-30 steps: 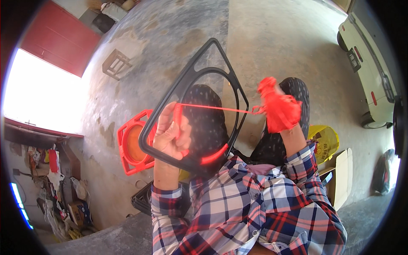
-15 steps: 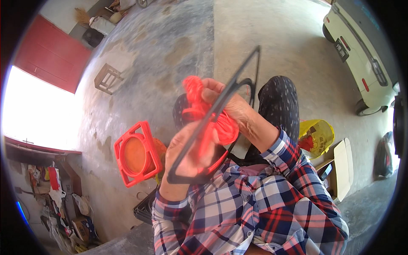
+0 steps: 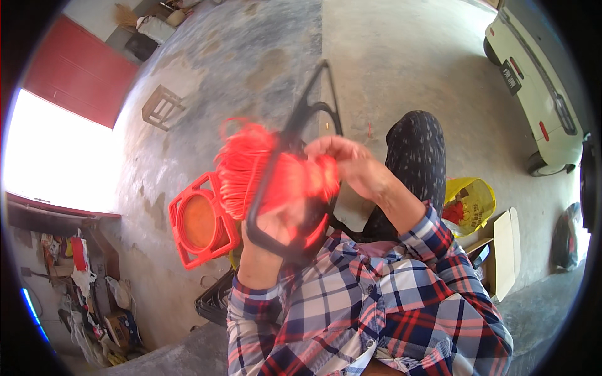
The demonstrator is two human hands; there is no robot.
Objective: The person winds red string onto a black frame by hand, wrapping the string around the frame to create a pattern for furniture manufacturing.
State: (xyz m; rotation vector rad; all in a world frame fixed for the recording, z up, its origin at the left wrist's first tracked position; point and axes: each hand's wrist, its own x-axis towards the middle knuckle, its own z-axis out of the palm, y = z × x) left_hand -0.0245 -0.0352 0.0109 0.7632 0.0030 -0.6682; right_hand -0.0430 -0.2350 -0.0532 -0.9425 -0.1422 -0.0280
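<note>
Right in front of the plaid shirt [image 3: 382, 294], the left hand [image 3: 282, 224] is holding up a fat red cord bundle [image 3: 300, 178] with a black frame [image 3: 269, 177] slanting across it, and the right hand [image 3: 359, 166] has bent fingers at the bundle's right end, can't tell if they're gripping. Farther out there's a red frame [image 3: 200, 251] off left and a yellow bag [image 3: 481, 199] off right, then a wooden stool [image 3: 163, 108] toward the concrete floor's [image 3: 401, 62] left edge and a pale van [image 3: 533, 81] along its right.

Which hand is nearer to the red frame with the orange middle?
Left. In the picture, the left hand is just right of the red frame; the right hand is higher and farther right.
</note>
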